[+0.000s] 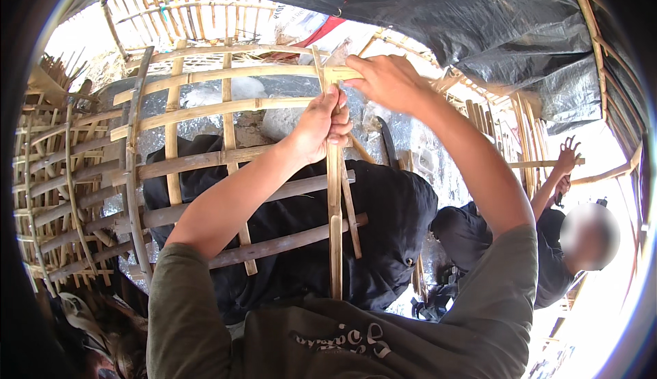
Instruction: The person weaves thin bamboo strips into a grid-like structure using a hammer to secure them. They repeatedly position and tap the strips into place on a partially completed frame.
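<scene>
Across my lap lies a lattice of crossed bamboo slats point(228, 122), some pale and some darker brown. My left hand point(321, 127) is closed around an upright bamboo slat point(335, 228) near the lattice's right side, with the thumb pointing up at a crossing. The slat's lower end reaches down toward my shirt. Just above, my right hand point(387, 81) pinches the pale end of a crosswise bamboo slat point(344, 74) where it meets the upright one. A thinner slat point(350, 208) slants down beside the upright. My fingers partly hide the joint.
More woven bamboo panels point(61, 194) stand at the left. On the right, a co-worker point(551, 242) sits holding a bamboo stick point(544, 164). A dark tarp point(493, 23) hangs overhead on bamboo poles. A dark blade-like tool point(387, 141) is beyond my knees.
</scene>
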Demonstrator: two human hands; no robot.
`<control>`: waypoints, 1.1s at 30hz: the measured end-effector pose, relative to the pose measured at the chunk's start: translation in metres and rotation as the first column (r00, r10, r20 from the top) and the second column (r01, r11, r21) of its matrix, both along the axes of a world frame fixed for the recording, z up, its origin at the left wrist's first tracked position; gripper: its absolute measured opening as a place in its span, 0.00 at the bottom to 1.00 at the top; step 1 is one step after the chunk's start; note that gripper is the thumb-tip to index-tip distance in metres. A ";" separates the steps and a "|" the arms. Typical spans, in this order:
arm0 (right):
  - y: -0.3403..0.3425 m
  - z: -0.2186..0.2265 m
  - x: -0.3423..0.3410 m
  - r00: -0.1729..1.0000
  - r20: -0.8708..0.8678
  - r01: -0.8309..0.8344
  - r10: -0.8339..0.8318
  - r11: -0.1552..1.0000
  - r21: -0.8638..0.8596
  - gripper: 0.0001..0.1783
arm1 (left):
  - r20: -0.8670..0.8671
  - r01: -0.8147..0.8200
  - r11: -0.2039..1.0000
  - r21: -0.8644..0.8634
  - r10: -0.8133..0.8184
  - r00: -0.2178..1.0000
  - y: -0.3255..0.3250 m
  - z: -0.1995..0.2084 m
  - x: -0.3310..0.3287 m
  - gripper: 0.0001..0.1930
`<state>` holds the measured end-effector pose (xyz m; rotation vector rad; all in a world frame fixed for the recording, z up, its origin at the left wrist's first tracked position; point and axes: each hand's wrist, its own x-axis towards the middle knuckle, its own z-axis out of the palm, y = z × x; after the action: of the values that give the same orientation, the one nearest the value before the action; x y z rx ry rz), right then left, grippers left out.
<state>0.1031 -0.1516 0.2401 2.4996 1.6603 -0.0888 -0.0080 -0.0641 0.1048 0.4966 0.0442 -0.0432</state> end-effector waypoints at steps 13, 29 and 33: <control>0.009 0.007 0.022 0.989 -0.014 -0.147 0.147 0.980 -0.134 0.16 | -0.039 -0.010 0.999 0.032 0.011 0.999 -0.006 -0.005 0.005 0.17; -0.022 -0.002 0.025 0.966 0.145 -0.217 0.215 0.976 -0.002 0.17 | 0.019 0.051 0.998 0.031 -0.052 0.998 -0.016 0.005 0.008 0.19; -0.022 -0.006 0.029 0.978 0.135 -0.157 0.156 0.988 -0.001 0.18 | 0.014 0.031 0.998 0.056 -0.032 0.999 -0.015 0.003 0.014 0.18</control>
<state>0.1318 -0.1737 0.2341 2.3139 1.7971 0.1036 0.0055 -0.0792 0.1081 0.5535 0.0231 -0.0689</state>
